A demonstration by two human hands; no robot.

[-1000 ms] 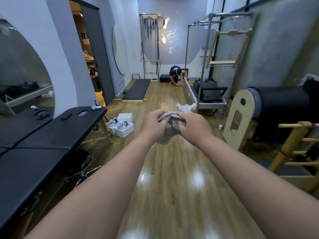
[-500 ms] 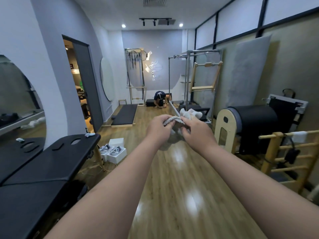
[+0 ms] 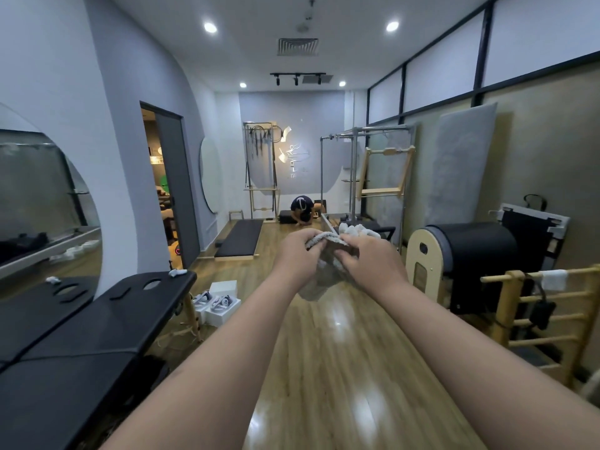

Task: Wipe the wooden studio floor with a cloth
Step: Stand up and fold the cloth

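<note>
Wooden plank flooring [image 3: 337,358] runs the length of a narrow studio, glossy enough to reflect the ceiling lights. Both arms reach forward at chest height above it. The left hand [image 3: 297,254] and right hand [image 3: 370,259] meet in mid-air, well above the floor, with a pale grey-white cloth [image 3: 328,264] bunched between them. Left grip: fingers curled over the upper edge of the cloth, pinching it. Right grip: fingers bent down into the folds, holding it; a white bundle of the fabric sticks up behind the right knuckles, and a loose part hangs below the hands (not touching the floor).

Along the left side stands a black padded massage bed [image 3: 97,332] with face holes, and white open boxes [image 3: 220,303] sit on the floor beside its wooden leg. On the right are a black barrel apparatus [image 3: 467,254] and a wooden ladder frame [image 3: 539,316]. At the far end a second person [image 3: 302,211] crouches low on the floor near a metal-framed apparatus [image 3: 354,177].
</note>
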